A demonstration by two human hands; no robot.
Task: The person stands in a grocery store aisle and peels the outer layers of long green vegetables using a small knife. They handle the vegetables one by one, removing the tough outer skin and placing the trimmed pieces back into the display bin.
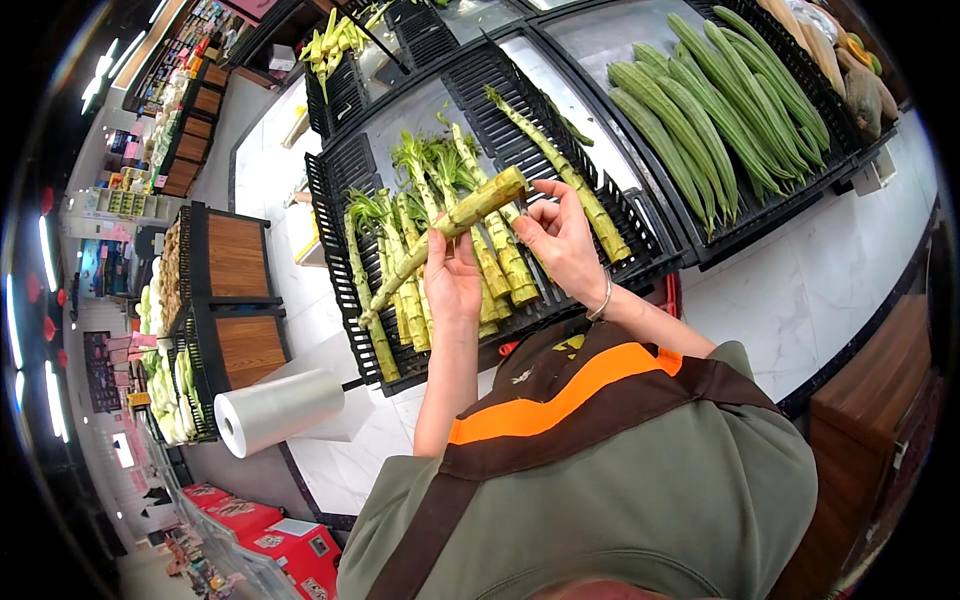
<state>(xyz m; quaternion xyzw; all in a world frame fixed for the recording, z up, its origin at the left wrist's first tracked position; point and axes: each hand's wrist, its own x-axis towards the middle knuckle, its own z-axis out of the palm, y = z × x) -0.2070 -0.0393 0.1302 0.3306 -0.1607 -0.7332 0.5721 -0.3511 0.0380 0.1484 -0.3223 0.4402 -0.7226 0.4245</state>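
Note:
My left hand [452, 280] is wrapped round a long green celtuce stalk [470, 208], held at a slant above the crate. The stalk's thick cut end points up to the right, and its thin end reaches down to the left. At the thick end my right hand [565, 240] is curled, its index finger by the cut face. A thin dark sliver shows between its fingers and the stalk; what it is cannot be made out. Below, several leafy-topped celtuce stalks [515, 272] lie in a black slatted crate [330, 235], and another stalk [570, 180] lies apart at its right side.
Long ridged green gourds [690, 120] fill the crate to the right. A roll of clear plastic bags [280, 410] sticks out at the near left. Wooden-sided vegetable stands [240, 255] are farther left, and red boxes [270, 540] lie at the lower left.

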